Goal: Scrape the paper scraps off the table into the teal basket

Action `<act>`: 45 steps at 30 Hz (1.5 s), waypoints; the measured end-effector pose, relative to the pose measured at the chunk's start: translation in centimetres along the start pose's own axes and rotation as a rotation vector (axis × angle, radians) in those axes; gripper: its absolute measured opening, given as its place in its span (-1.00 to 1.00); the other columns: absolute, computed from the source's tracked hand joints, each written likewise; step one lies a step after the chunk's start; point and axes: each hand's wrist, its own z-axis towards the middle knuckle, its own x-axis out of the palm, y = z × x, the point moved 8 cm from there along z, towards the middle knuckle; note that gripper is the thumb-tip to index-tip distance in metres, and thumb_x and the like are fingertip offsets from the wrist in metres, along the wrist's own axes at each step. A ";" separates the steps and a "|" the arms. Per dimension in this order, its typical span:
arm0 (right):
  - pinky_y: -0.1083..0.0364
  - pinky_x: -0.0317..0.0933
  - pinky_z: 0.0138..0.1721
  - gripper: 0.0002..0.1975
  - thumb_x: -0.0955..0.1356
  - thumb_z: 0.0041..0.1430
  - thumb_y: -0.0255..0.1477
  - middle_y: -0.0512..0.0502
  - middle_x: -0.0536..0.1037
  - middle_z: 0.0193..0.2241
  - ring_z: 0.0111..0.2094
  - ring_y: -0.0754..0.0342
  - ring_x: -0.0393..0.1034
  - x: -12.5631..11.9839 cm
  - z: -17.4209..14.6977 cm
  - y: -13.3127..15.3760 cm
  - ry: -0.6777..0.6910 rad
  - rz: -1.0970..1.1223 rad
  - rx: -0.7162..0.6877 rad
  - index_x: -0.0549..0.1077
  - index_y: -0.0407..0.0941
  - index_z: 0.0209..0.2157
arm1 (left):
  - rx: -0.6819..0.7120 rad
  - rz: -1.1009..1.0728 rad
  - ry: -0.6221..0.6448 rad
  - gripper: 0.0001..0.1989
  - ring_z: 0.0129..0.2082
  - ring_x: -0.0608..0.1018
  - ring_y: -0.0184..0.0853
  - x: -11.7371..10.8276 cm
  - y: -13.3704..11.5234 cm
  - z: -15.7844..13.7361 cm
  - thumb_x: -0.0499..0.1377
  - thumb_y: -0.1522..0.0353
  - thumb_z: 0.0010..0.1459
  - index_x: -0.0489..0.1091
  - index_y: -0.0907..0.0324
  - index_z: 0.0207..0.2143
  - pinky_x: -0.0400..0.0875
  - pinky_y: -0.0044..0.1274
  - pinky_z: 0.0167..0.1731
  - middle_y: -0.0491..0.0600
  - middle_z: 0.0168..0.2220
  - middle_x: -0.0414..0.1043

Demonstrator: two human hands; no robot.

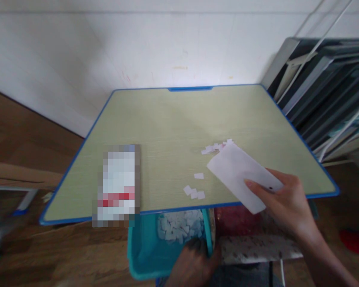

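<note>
My right hand (pixel 283 197) grips a white rectangular card (pixel 242 171) with a small dark hole near its held end. The card slants over the table, its far edge against a line of small white paper pieces (pixel 211 148). One loose piece (pixel 199 175) lies left of the card, and three touching pieces (pixel 194 193) lie closer to the front edge. Below that edge, my left hand (pixel 194 259) grips the right rim of a teal plastic basin (pixel 137 259), fingers inside and thumb outside. Many similar white pieces (pixel 179 227) fill the basin's far part.
The pale green table (pixel 161 119) has a blue edge and stands against a white wall (pixel 137 48). A flat rectangular item (pixel 119 175), pixelated, lies at the left. Dark folded panels (pixel 332 75) lean at the right. A stained red seat (pixel 236 221) is under the front edge.
</note>
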 end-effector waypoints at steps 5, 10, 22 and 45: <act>0.16 0.18 -0.73 -0.79 0.39 -0.05 -0.31 -0.05 0.51 -0.66 -0.68 0.10 0.32 -2.8 -0.5 -1.8 -0.089 -0.007 0.036 0.51 -0.19 -0.47 | -0.009 -0.011 0.041 -0.39 -0.47 0.51 -0.14 0.5 0.0 -0.1 0.24 0.53 -0.03 0.15 0.28 0.09 0.47 -0.36 -0.48 0.05 -0.45 0.45; 0.19 0.08 -0.75 -0.78 0.35 0.02 -0.31 0.04 0.39 -0.74 -0.72 0.15 0.24 -1.6 -0.3 1.3 -0.016 -0.070 -0.137 0.46 -0.15 -0.58 | -0.018 -0.006 0.063 -0.41 -0.47 0.51 -0.15 0.7 0.0 -0.1 0.20 0.52 0.01 0.13 0.28 0.11 0.46 -0.38 -0.47 0.04 -0.46 0.44; 0.20 0.12 -0.59 -0.80 0.27 0.07 -0.47 -0.03 0.50 -0.64 -0.63 0.17 0.32 6.3 -0.6 6.3 0.300 -0.101 -0.309 0.47 -0.17 -0.55 | -0.012 -0.016 0.091 -0.52 -0.50 0.51 -0.16 0.1 -0.2 0.3 0.20 0.49 0.07 0.18 0.28 0.05 0.47 -0.38 -0.53 0.00 -0.45 0.45; 0.24 0.06 -0.59 -0.85 0.32 0.03 -0.50 0.05 0.47 -0.66 -0.62 0.25 0.26 10.3 0.7 8.7 0.660 -0.030 -0.437 0.48 -0.18 -0.56 | -0.023 -0.002 0.068 -0.50 -0.49 0.52 -0.16 0.2 -0.1 0.2 0.21 0.46 0.09 0.14 0.27 0.07 0.47 -0.37 -0.52 0.00 -0.43 0.46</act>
